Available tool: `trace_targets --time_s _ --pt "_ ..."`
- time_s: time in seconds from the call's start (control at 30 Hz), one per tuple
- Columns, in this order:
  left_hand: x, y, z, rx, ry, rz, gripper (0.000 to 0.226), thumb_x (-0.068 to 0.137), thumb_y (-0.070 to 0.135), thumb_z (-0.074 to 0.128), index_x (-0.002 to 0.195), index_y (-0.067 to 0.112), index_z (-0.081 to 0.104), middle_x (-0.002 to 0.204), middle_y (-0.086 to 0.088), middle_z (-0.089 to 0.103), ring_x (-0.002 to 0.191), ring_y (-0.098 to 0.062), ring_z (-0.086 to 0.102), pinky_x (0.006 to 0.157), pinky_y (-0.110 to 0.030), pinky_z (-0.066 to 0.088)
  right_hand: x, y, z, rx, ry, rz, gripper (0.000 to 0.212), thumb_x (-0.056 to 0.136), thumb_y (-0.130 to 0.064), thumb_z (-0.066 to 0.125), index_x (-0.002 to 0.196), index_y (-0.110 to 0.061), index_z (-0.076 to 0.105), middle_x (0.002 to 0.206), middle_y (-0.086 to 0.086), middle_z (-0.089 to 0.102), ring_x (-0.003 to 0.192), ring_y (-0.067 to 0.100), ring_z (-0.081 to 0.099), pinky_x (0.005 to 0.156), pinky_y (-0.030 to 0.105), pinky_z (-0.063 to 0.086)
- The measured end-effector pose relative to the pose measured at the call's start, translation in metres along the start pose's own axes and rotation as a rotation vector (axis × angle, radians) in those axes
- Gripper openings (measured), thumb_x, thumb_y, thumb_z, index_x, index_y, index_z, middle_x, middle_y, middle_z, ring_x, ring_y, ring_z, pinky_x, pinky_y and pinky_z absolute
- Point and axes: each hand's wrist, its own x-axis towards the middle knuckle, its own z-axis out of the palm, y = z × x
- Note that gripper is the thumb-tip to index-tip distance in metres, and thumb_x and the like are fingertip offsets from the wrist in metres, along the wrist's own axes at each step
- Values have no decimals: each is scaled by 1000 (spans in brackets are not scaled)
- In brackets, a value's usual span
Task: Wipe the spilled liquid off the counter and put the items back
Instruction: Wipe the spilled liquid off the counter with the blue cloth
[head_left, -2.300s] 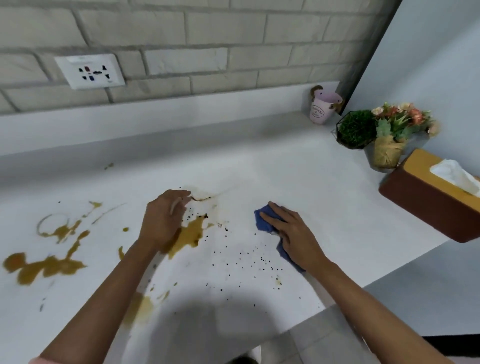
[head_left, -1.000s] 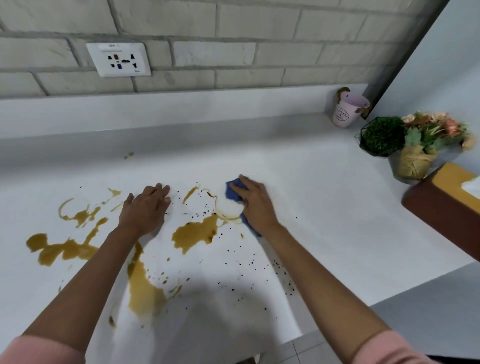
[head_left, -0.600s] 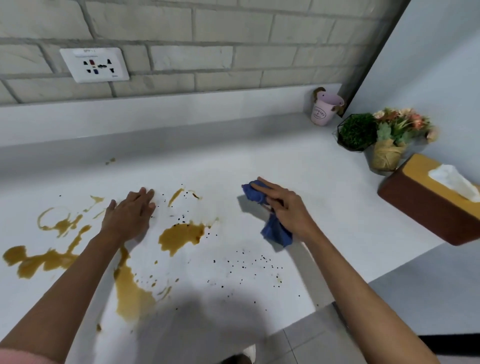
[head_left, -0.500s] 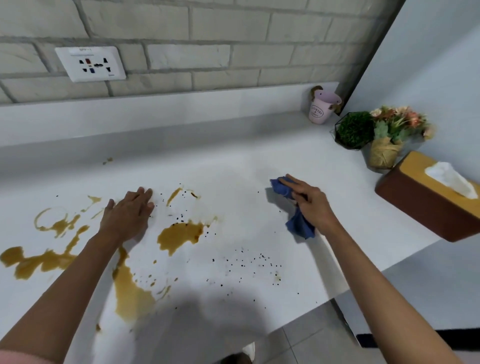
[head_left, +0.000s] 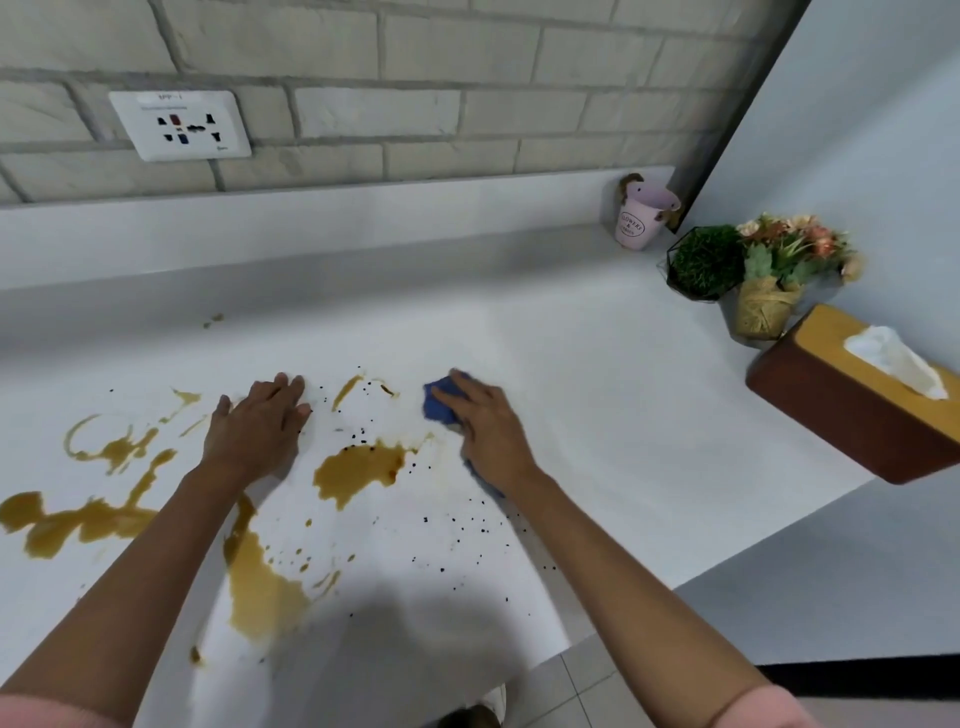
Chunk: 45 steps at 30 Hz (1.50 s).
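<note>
While the right grip (head_left: 485, 426), a bare hand, lies on the blue cloth (head_left: 441, 404), its fingers are laid out straight. They press the cloth down on the white table (head_left: 571, 353). They are not curled round it. A bit of cloth pokes out past the fingertips.

The nearest brown puddle (head_left: 358, 467) lies to the left of the cloth and a little closer to the person. It is just beside the cloth, but the two do not touch. It sits between the two hands. It is longer from left to right than from front to back, and its left end dips toward the person. I think the next wipe has to go left and back toward the body.

The left grip (head_left: 254, 426), the other bare hand, lies flat and wide on the table, just left of that puddle. It holds nothing. Both hands are near the puddle, but only the right one has the cloth.

The spill is thin and brown, like tea. Little black specks (head_left: 457, 530) lie around it. A thin streak (head_left: 345, 392) lies just behind the puddle. A bigger puddle (head_left: 260, 582) lies near the front edge. More splashes (head_left: 78, 519) lie far to the left. I think most of the wiping is not yet done.
</note>
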Motion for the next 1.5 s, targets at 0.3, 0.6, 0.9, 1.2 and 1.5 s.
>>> trace_targets --time_s 0.3,0.6,0.9,1.2,1.5 --pt "-3 -1 -5 -18 -19 -5 49 101 36 24 149 26 20 158 1 18 142 -22 26 117 -49 10 -25 -43 -40 571 -192 77 44 93 7 43 131 -12 55 147 2 43 136 8 37 109 6 21" --pt "-4 -4 -2 25 -20 6 50 101 37 20 149 27 17 158 2 15 143 -22 24 117 -47 6 -77 79 -159 590 181 486 35 95 2 46 127 -7 57 132 7 57 110 10 55 102 25 37" --pt "-5 -6 -2 45 -12 48 50 101 34 22 149 24 19 158 -1 17 143 -25 25 117 -47 7 -136 98 -99 -151 227 515 45 91 9 46 134 -3 48 149 18 34 129 40 42 109 44 35" --pt "-8 -1 -2 86 23 70 49 101 31 22 149 19 20 157 -4 20 141 -27 27 116 -48 11 -137 -22 -19 -102 301 469 60 84 18 45 136 -12 48 152 7 33 136 31 32 109 16 17" --pt "-6 0 -3 83 0 54 49 102 31 21 149 20 18 158 -2 17 142 -27 26 116 -47 9 -83 -105 45 134 284 397 74 69 28 40 132 -10 53 150 4 35 129 22 32 115 27 26"
